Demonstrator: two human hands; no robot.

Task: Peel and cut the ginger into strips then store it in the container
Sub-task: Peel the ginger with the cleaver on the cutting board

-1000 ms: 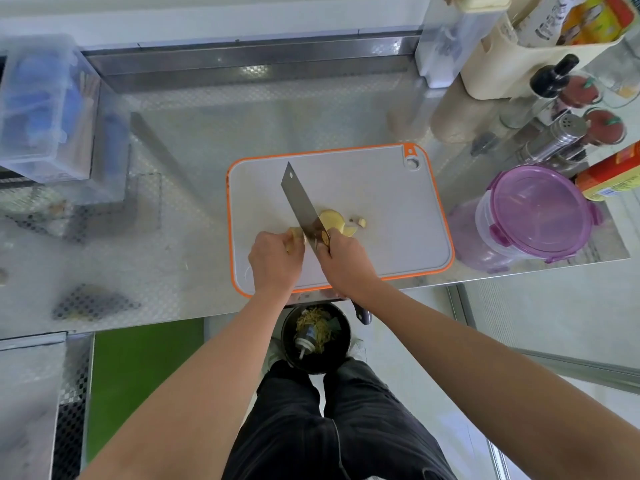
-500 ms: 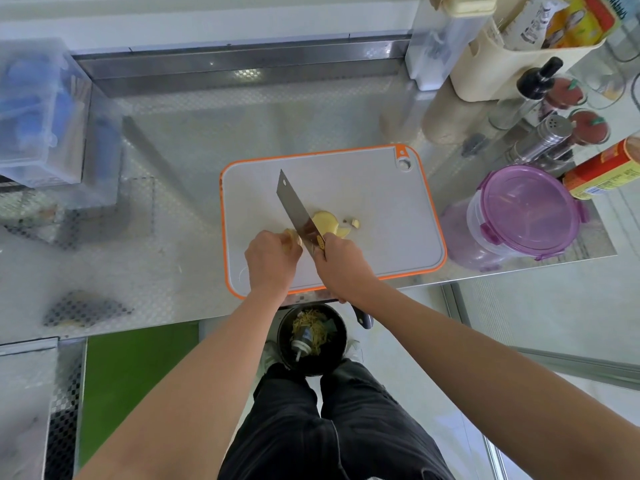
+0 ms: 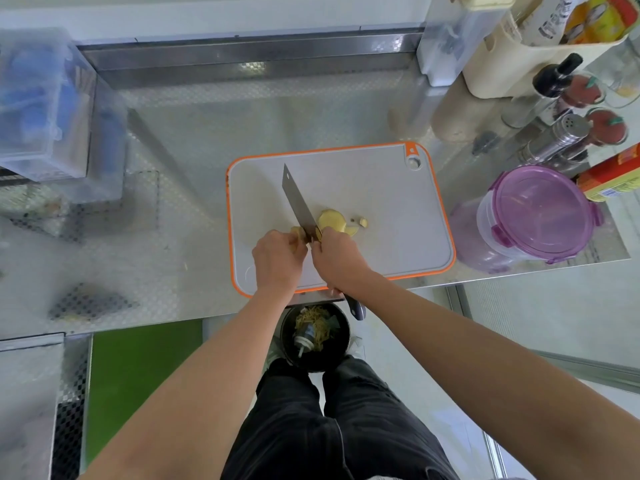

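A grey cutting board [image 3: 381,188] with an orange rim lies on the steel counter. My left hand [image 3: 277,261] holds a piece of ginger [image 3: 297,232] down on the board, mostly hidden under my fingers. My right hand [image 3: 337,261] grips the handle of a cleaver [image 3: 298,204], its blade standing on edge against the ginger. Peeled yellow ginger slices [image 3: 331,220] lie just right of the blade, with a small bit [image 3: 363,222] beyond them. A round container with a purple lid [image 3: 540,213] stands to the right of the board, closed.
Bottles, a shaker [image 3: 554,140] and a cream holder [image 3: 519,60] crowd the back right corner. A clear bin [image 3: 41,105] sits at the far left. Below the counter's front edge, between my legs, is a black waste bin [image 3: 314,336] with peelings.
Both hands and the cleaver stay at the same spot on the board. The view has shifted slightly; the blade stays against the ginger.
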